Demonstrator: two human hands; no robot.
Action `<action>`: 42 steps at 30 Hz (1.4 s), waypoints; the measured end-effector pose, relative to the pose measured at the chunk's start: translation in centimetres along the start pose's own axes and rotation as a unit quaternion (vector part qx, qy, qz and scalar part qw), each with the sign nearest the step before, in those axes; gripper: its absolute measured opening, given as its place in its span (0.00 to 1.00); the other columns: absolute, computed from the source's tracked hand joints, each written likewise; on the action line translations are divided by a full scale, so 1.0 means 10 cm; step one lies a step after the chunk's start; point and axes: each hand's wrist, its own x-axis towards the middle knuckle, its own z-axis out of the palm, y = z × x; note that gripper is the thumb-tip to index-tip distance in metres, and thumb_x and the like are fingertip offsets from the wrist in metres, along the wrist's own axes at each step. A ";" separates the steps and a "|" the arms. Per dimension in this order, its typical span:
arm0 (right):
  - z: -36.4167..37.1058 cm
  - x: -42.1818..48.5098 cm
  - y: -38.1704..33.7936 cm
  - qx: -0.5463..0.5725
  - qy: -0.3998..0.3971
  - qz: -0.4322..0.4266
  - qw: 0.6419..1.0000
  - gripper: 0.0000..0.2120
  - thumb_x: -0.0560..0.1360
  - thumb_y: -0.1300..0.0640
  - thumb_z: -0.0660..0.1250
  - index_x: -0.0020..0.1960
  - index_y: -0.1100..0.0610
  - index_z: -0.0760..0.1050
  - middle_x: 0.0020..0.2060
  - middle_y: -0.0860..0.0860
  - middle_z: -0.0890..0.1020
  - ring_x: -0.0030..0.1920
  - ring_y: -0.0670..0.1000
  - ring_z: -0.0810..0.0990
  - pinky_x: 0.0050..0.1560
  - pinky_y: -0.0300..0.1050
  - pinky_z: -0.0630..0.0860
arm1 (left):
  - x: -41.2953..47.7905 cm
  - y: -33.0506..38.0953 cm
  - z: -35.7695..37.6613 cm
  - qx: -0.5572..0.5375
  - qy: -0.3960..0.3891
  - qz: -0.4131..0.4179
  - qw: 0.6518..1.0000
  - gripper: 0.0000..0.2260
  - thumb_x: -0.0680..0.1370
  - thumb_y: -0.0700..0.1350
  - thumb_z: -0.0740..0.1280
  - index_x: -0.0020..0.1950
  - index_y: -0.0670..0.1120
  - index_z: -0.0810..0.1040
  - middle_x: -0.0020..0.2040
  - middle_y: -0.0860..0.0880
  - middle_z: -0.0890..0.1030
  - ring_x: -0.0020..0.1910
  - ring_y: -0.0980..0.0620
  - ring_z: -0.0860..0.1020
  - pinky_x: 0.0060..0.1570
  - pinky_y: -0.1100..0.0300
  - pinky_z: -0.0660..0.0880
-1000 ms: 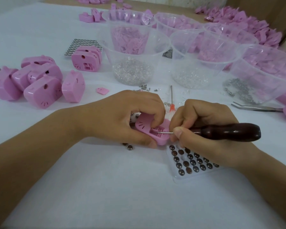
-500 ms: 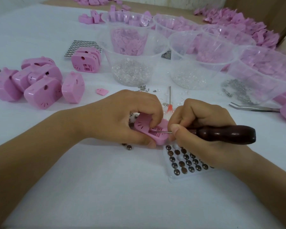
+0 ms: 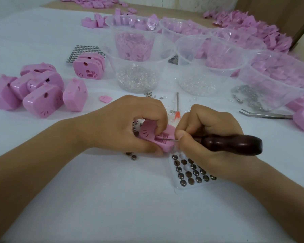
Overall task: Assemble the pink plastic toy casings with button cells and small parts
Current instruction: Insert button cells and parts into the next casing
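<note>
My left hand [image 3: 130,123] grips a pink toy casing [image 3: 148,134] on the white table, its open battery slot facing up. My right hand [image 3: 205,135] holds a dark wooden-handled awl [image 3: 232,143], and the thin metal tip reaches into the slot. A clear blister tray of button cells [image 3: 189,174] lies just below my right hand, partly hidden by it. Two loose button cells [image 3: 133,156] sit under my left hand.
A heap of pink casings [image 3: 37,92] lies at the left. Clear tubs [image 3: 137,67] of small clear parts and pink pieces stand behind my hands. Tweezers [image 3: 263,114] lie at the right, an orange-tipped tool [image 3: 177,109] behind my fingers, a second cell tray [image 3: 81,53] further back.
Both hands stay on the casing; the awl tip has shifted slightly inside the slot. The view has moved a little closer.
</note>
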 end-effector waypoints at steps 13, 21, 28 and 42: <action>-0.04 0.04 -0.03 0.034 -0.021 0.004 0.999 0.14 0.69 0.68 0.66 0.33 0.51 0.67 0.30 0.54 0.78 0.29 0.56 0.76 0.28 0.44 0.71 | 0.00 -0.01 0.01 -0.005 0.004 -0.006 1.000 0.10 0.67 0.51 0.72 0.38 0.46 0.76 0.42 0.47 0.79 0.41 0.51 0.75 0.43 0.61 0.71; -0.04 0.03 -0.03 0.047 -0.035 0.005 0.998 0.10 0.69 0.60 0.66 0.33 0.52 0.68 0.29 0.55 0.78 0.29 0.57 0.76 0.28 0.43 0.71 | 0.00 0.00 0.00 -0.002 0.003 -0.006 1.000 0.11 0.67 0.51 0.72 0.38 0.46 0.76 0.41 0.48 0.79 0.41 0.52 0.75 0.43 0.64 0.71; -0.04 0.04 -0.04 0.041 -0.020 0.019 0.999 0.16 0.68 0.67 0.65 0.33 0.48 0.67 0.30 0.46 0.78 0.31 0.48 0.78 0.32 0.30 0.69 | 0.01 0.01 0.00 -0.002 0.001 -0.001 1.000 0.10 0.67 0.50 0.73 0.37 0.46 0.75 0.41 0.47 0.79 0.40 0.50 0.76 0.42 0.61 0.71; -0.07 0.04 -0.02 0.051 -0.032 -0.008 0.998 0.09 0.69 0.59 0.65 0.34 0.51 0.68 0.31 0.53 0.79 0.29 0.54 0.75 0.29 0.38 0.70 | 0.01 0.00 0.00 -0.001 -0.001 -0.010 1.000 0.12 0.66 0.48 0.76 0.38 0.44 0.76 0.42 0.47 0.80 0.41 0.50 0.76 0.43 0.64 0.71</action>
